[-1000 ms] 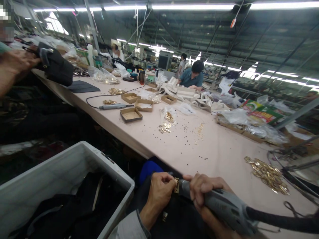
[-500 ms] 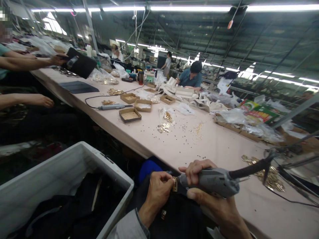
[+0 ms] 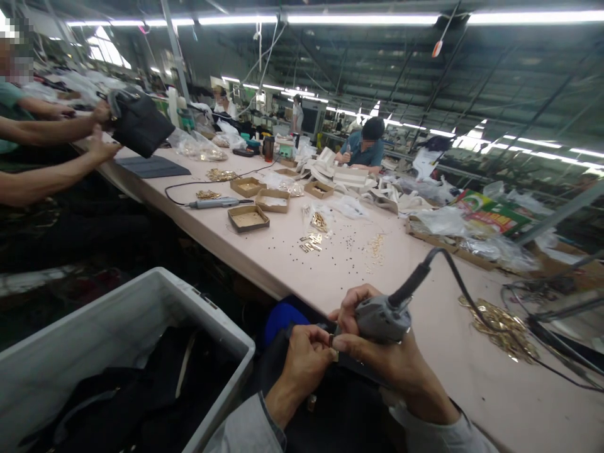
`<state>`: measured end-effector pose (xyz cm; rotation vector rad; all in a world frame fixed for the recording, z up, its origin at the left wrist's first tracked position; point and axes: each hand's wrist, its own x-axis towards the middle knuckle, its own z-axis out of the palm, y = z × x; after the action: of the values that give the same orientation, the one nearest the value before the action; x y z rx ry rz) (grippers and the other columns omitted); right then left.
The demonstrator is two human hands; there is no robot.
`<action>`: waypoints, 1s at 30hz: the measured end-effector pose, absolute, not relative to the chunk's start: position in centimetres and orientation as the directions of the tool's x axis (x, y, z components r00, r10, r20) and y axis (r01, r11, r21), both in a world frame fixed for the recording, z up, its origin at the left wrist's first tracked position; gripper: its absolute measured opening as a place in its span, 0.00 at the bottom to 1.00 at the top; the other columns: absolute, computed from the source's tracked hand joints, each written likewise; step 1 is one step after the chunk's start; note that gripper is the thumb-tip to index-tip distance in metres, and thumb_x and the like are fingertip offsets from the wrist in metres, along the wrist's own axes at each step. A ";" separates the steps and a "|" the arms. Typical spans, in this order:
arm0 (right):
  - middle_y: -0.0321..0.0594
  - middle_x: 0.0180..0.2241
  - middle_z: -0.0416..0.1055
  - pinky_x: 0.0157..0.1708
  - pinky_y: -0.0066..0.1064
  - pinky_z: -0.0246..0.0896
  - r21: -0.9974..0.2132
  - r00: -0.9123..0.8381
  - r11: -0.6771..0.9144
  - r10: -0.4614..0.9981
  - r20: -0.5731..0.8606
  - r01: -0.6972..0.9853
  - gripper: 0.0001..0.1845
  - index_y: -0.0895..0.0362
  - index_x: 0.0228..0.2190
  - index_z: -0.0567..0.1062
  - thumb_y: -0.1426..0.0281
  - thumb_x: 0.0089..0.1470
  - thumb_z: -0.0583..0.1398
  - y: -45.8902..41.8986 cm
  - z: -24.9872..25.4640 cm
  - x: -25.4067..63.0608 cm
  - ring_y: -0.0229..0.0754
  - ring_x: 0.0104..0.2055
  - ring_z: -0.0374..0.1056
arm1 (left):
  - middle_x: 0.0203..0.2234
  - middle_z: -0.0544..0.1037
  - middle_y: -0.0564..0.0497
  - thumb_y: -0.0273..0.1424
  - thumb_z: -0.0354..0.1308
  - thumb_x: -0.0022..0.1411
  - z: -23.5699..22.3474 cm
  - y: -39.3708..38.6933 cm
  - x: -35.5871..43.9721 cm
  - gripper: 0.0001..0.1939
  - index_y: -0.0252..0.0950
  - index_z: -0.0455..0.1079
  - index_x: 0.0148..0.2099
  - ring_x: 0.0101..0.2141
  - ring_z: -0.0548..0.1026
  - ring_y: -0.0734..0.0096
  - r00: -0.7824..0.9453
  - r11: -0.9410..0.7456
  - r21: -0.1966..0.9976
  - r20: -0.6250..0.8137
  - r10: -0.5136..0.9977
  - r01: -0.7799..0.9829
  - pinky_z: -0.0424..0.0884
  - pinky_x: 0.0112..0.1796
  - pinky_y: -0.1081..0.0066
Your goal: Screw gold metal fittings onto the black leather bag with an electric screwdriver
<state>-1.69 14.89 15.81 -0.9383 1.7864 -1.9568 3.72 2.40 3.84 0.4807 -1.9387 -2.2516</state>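
My right hand (image 3: 363, 343) is wrapped round a grey corded electric screwdriver (image 3: 383, 319), its rear end and black cable tilted up and to the right. My left hand (image 3: 307, 360) pinches a small gold metal fitting (image 3: 335, 355) on dark material in my lap. My right thumb reaches this fitting too, so the two hands meet there. The screwdriver's tip is hidden by my fingers. Lower on the dark material (image 3: 346, 412) a second small gold fitting (image 3: 311, 402) shows.
A pale plastic crate (image 3: 207, 302) with dark pieces inside stands at left. On the long table (image 3: 425, 283) lie a gold hardware pile (image 3: 503, 330), cardboard trays (image 3: 248, 226), loose small parts and another screwdriver (image 3: 214, 202). At far left a co-worker holds a black bag (image 3: 141, 123).
The screwdriver's rear end has swung upward and left, and my right hand has drawn in against my left. The co-worker's lower hand has risen to the black bag.
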 end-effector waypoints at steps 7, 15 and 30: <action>0.28 0.25 0.68 0.44 0.38 0.74 -0.983 -0.713 -0.122 -0.677 0.186 -0.141 0.26 0.52 0.42 0.71 0.69 0.46 0.77 14.2 15.6 -2.1 0.44 0.38 0.75 | 0.15 0.66 0.56 0.33 0.68 0.43 3.3 2.5 3.7 0.11 0.34 0.70 0.20 0.19 0.60 0.77 -0.927 -0.172 0.977 -0.177 -0.331 -0.126 0.55 0.23 0.73; 0.29 0.24 0.68 0.32 0.33 0.72 -0.987 -0.618 -0.072 -0.772 0.148 -0.147 0.24 0.55 0.38 0.74 0.70 0.42 0.78 14.9 15.7 -1.9 0.41 0.30 0.71 | 0.17 0.70 0.54 0.33 0.64 0.50 3.9 3.1 4.0 0.09 0.33 0.72 0.23 0.22 0.64 0.74 -0.970 -0.134 0.991 -0.001 -0.242 0.032 0.56 0.24 0.73; 0.30 0.27 0.68 0.50 0.58 0.74 -0.747 -0.958 -0.656 0.269 -0.097 -0.109 0.13 0.56 0.29 0.68 0.71 0.54 0.69 27.6 14.4 -16.6 0.39 0.32 0.70 | 0.23 0.74 0.52 0.29 0.57 0.59 5.3 3.0 3.7 0.07 0.36 0.77 0.32 0.25 0.67 0.69 -0.961 0.338 0.941 0.079 -0.266 -0.016 0.59 0.29 0.71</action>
<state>-16.64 27.60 14.44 0.3368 1.3518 -3.0478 3.67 3.01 5.29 0.2561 -2.3826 -1.6713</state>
